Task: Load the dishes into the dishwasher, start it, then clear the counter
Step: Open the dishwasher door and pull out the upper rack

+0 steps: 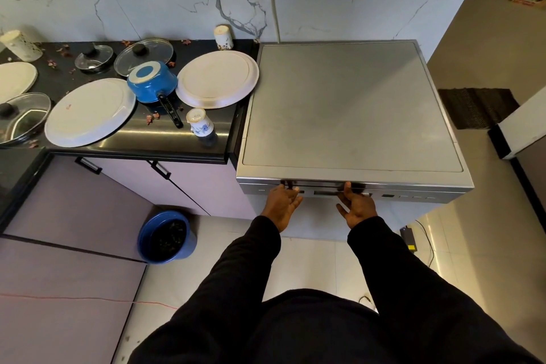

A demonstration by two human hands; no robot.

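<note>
Nothing loaded: plates (88, 112), saucepan (152, 81), cups (201, 124) on counter (165, 140). Left hand (283, 201), right hand (358, 207) at dishwasher (348, 106) front top edge; finger grip can't tell, door seemingly shut.

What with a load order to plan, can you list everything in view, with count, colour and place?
dishwasher: 1, silver-grey, right of the counter, door shut
counter: 1, black, left of the dishwasher
plates: 3, white, spread along the counter
glass lids: 3, clear with black knobs, on the counter
saucepan: 1, blue with black handle, upside down between two plates
cups: 3, white, on the counter; one with a blue flower near the front edge
bucket: 1, blue, on the floor by the cabinets
mat: 1, dark, on the floor at right
left hand: 1, black sleeve, at the dishwasher's front top edge
right hand: 1, black sleeve, at the same edge
</note>
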